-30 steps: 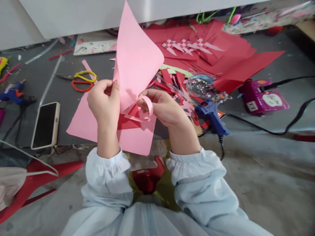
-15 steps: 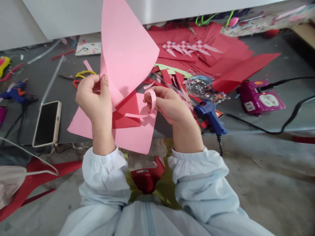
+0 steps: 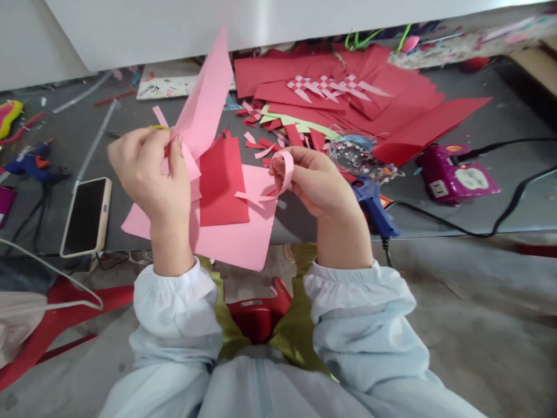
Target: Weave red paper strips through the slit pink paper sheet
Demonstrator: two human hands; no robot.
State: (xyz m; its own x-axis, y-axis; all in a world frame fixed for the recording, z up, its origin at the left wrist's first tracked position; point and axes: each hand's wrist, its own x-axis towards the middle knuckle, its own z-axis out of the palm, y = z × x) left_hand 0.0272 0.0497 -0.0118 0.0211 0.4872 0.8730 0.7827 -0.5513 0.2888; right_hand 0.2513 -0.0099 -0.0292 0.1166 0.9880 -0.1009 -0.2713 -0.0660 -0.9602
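Observation:
My left hand [image 3: 150, 168] pinches a large pink paper sheet [image 3: 206, 104], which stands up tilted from the fingers. In my right hand [image 3: 311, 177] is a curled pink paper strip [image 3: 286, 168]; its loose tail hangs to the left over the sheets below. Between the hands a red paper piece [image 3: 224, 186] lies on another pink sheet [image 3: 235, 247] at the table's front edge. Scissors with yellow handles [image 3: 157, 126] lie mostly hidden behind my left hand.
Red paper sheets [image 3: 404, 116] and woven pink-and-white pieces [image 3: 322, 84] lie at the back. A blue glue gun [image 3: 374, 209] rests right of my right hand, corded, near a purple box [image 3: 459, 174]. A phone [image 3: 86, 217] lies left, and a second glue gun [image 3: 32, 162] beyond it.
My left hand has moved left and turned, swinging the large pink sheet left and uncovering more red paper. My right hand has shifted slightly right with the curled strip.

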